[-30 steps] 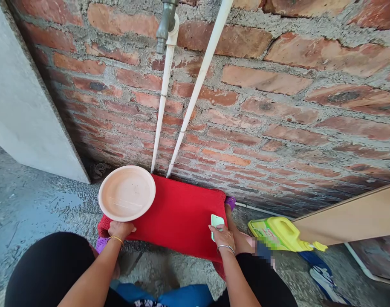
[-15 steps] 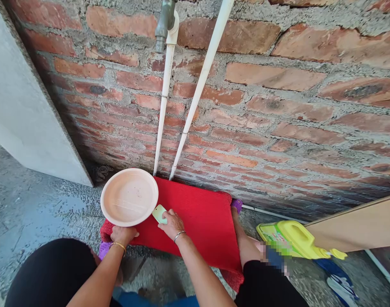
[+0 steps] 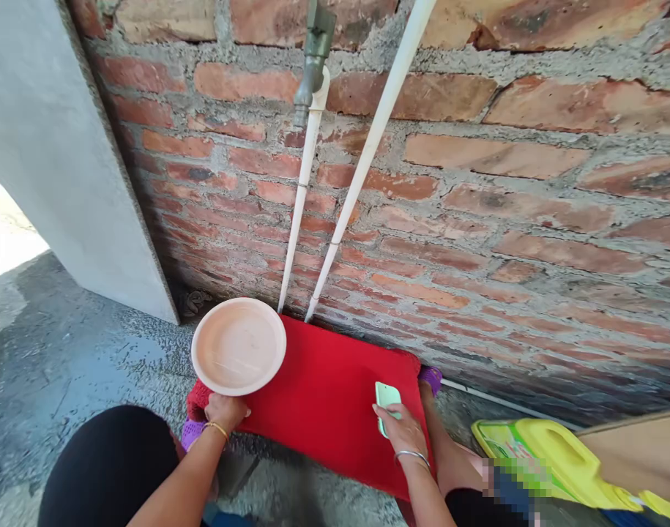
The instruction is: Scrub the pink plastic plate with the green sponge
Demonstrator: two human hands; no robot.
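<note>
My left hand [image 3: 225, 410] grips the near rim of a round, pale pink plate [image 3: 239, 346] and holds it tilted above the left end of a red mat [image 3: 324, 395]. My right hand [image 3: 405, 432] holds a small light green sponge [image 3: 387, 400] over the right part of the mat, a good way from the plate. Each wrist carries a bangle. The mat lies on the concrete floor against a brick wall.
A metal tap [image 3: 314, 58] and two white pipes [image 3: 348, 197] run down the brick wall [image 3: 504, 190] to the mat. A yellow-green jug [image 3: 554, 457] lies at the right beside a wooden board [image 3: 636, 457]. A grey pillar [image 3: 54, 146] stands at the left.
My right hand has carried the sponge away from the plate's rim, back to the right side of the mat. The plate stays in my left hand. The view has shifted a little.
</note>
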